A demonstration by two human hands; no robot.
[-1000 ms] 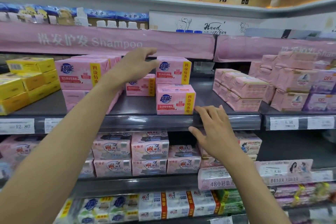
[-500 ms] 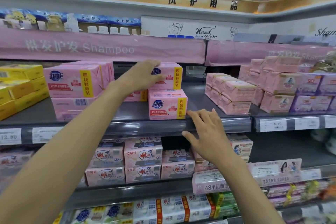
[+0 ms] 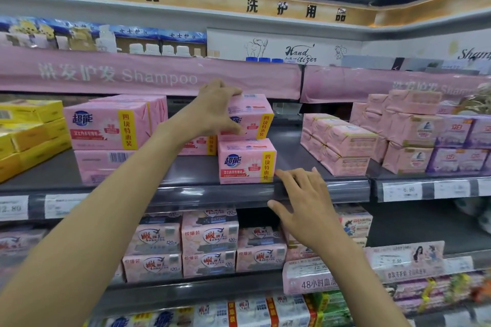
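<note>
Two pink soap packs are stacked on the grey shelf [image 3: 186, 178]. My left hand [image 3: 215, 109] grips the upper pink pack [image 3: 252, 114] at its left end, fingers over the top and thumb under the front. The lower pink pack [image 3: 245, 162] stands at the shelf's front edge. My right hand [image 3: 303, 204] rests with spread straight fingers on the shelf's front rail, just right of the lower pack, holding nothing.
A taller stack of the same pink packs [image 3: 106, 130] stands to the left, yellow packs [image 3: 29, 135] beyond it. Pale pink wrapped bars [image 3: 342, 143] and purple packs [image 3: 462, 141] fill the right. Lower shelves hold several more soap packs [image 3: 207, 247]. A pink banner [image 3: 148, 74] hangs above.
My left hand has moved right and closed round the upper pink pack. The right hand has stayed on the shelf rail. The camera has shifted slightly.
</note>
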